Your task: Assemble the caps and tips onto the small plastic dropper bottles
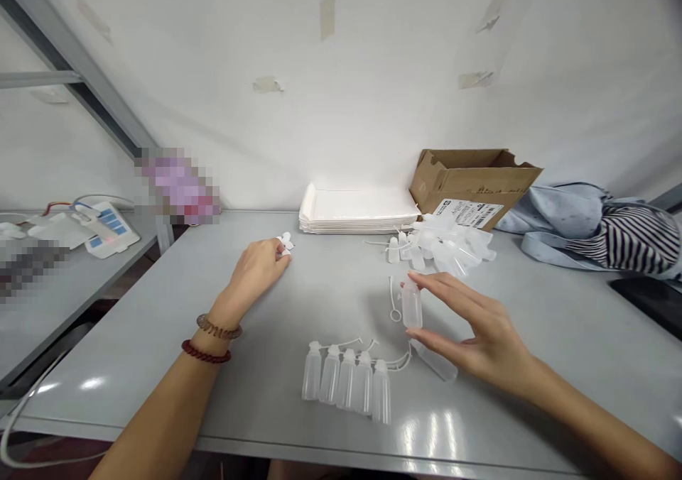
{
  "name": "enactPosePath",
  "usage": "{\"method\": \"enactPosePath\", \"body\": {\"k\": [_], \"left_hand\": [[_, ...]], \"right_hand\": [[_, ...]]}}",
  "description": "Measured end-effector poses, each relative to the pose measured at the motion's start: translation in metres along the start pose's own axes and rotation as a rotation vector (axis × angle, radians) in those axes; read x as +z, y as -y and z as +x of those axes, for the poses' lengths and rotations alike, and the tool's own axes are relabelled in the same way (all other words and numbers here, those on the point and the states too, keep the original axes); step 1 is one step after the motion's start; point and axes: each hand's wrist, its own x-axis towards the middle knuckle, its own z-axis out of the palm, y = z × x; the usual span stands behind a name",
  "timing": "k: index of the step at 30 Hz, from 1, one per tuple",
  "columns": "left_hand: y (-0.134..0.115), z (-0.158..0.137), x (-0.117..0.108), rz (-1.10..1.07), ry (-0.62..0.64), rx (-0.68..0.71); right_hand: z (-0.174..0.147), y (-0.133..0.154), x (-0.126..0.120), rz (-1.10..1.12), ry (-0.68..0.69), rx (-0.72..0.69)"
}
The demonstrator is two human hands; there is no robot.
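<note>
My right hand (pixel 479 327) holds a small translucent plastic squeeze bottle (pixel 412 306) upright between thumb and fingertips, one at its base and the others at its top. Beside that bottle hangs a thin white strap ending in a ring (pixel 395 315). At the table's middle left, my left hand (pixel 259 273) pinches at a few small white caps (pixel 287 241); its fingertips are partly hidden. In front, several capped bottles (pixel 346 380) lie side by side in a row, their straps trailing right. Another bottle (pixel 435 361) lies on its side below my right hand.
Behind my right hand is a pile of loose translucent bottles (pixel 450 246). A stack of white padded envelopes (pixel 359 209) lies by the wall, beside an open cardboard box (pixel 477 185). Light blue and striped cloth (pixel 570 224) rests at right. The grey table (pixel 239 402) has a front edge.
</note>
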Motion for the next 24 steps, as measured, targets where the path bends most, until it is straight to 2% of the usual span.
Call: {"method": "enactPosePath", "body": {"k": [3, 6, 8, 9, 11, 15, 19, 24], "left_hand": [[-0.015, -0.007, -0.002, -0.080, -0.013, 0.039], [-0.040, -0.023, -0.002, -0.287, 0.069, 0.161], [-0.057, -0.036, -0.001, -0.703, 0.281, 0.238], [-0.064, -0.043, -0.001, -0.835, 0.372, 0.258], [-0.075, -0.053, 0.001, -0.964, 0.491, 0.277], [-0.080, -0.060, 0.002, -1.025, 0.585, 0.288], [-0.079, -0.061, 0.003, -0.988, 0.590, 0.357], [-0.078, -0.063, 0.001, -0.961, 0.563, 0.431]], "right_hand": [[-0.002, 0.002, 0.001, 0.176, 0.057, 0.213], [-0.001, 0.001, 0.005, 0.501, 0.145, 0.434], [0.001, 0.001, 0.008, 0.793, 0.206, 0.525], [0.002, 0.000, 0.009, 0.932, 0.234, 0.552], [0.003, 0.000, 0.011, 1.154, 0.272, 0.590], [0.005, 0.003, 0.013, 1.360, 0.307, 0.612], [0.006, 0.003, 0.016, 1.437, 0.343, 0.636], [0.007, 0.000, 0.018, 1.478, 0.323, 0.650]]}}
